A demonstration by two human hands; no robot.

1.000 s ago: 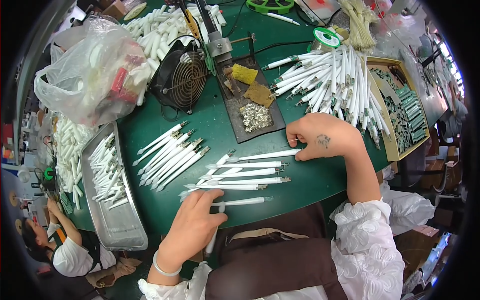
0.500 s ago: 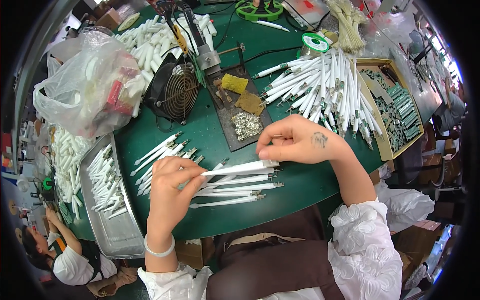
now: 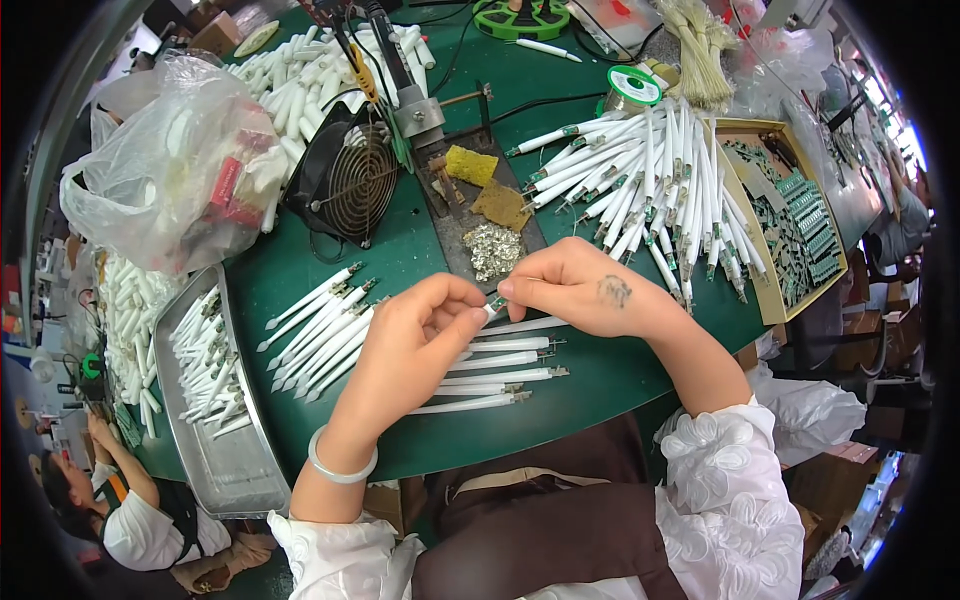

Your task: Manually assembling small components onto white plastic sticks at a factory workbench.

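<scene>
My left hand (image 3: 425, 335) is closed round a slim white stick (image 3: 489, 314) with a small green circuit piece at its end; most of the stick is hidden by the hand. At that end, the thumb and forefinger of my right hand (image 3: 580, 290) pinch together; what lies between them is too small to make out. Under and beside my hands, several white sticks with metal-tipped ends lie in a row (image 3: 505, 359) on the green table (image 3: 440, 445). Left of my left hand lies another group of white sticks (image 3: 320, 345), slanted, with pointed tips toward me.
A metal tray (image 3: 235, 480) of sticks stands left. Behind are a black fan (image 3: 345, 180), a dark board (image 3: 465, 255) with sponges and silvery scraps, and a solder spool (image 3: 635, 88). Right are piled white sticks (image 3: 650, 165) and a box of circuit boards (image 3: 785, 300). A co-worker (image 3: 140, 520) sits left.
My left hand has moved right and slightly up, meeting my right hand, which has shifted a little left. A circuit-ended stick now shows between them; the earlier level stick is no longer pinched there.
</scene>
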